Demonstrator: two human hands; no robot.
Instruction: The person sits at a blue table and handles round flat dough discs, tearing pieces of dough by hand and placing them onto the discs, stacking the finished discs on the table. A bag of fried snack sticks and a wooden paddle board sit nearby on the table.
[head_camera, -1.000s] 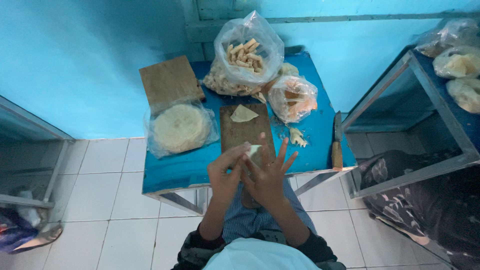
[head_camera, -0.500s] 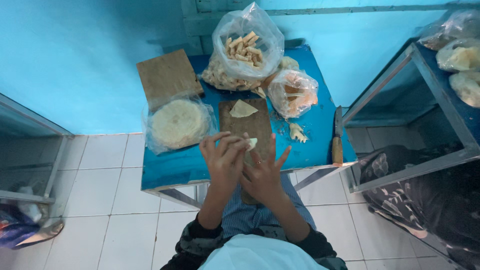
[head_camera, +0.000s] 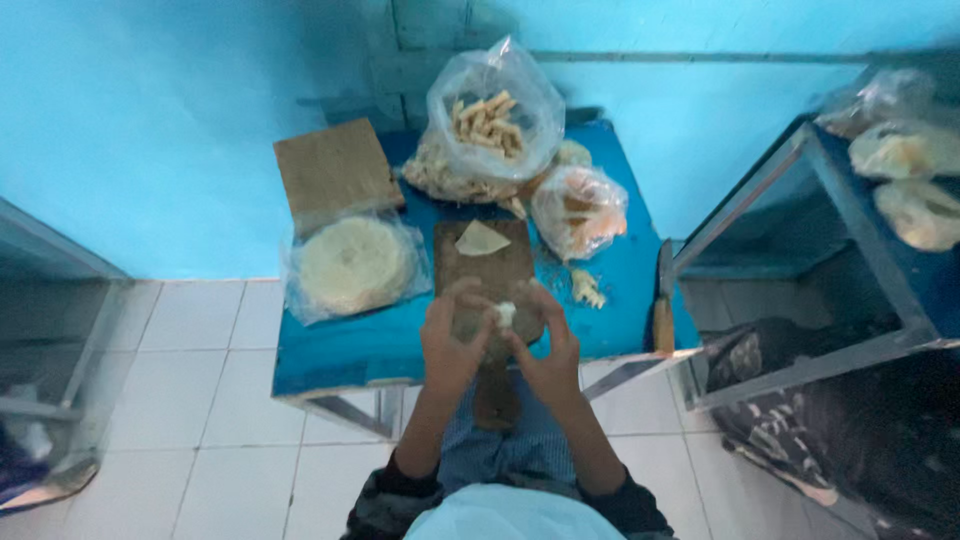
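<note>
Table (head_camera: 340, 350): stands against the wall, metal rack (head_camera: 800, 250) to its right.
Board (head_camera: 490, 270): lies on the table's middle, folded wrapper (head_camera: 481, 238) on its far end.
Hands: left hand (head_camera: 452, 335) and right hand (head_camera: 545, 345) meet over the board's near end, small dough piece (head_camera: 505, 313) between them.
Left of board: bag of round wrappers (head_camera: 352, 264), cardboard piece (head_camera: 335, 172) behind it.
Behind board: bag of rolled sticks (head_camera: 487, 125).
Right of board: smaller bag (head_camera: 578, 208).

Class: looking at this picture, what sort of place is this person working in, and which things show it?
Probably a small home snack-making corner: a low blue table, a wooden board with a dough wrapper, and bags of fried sticks.
</note>
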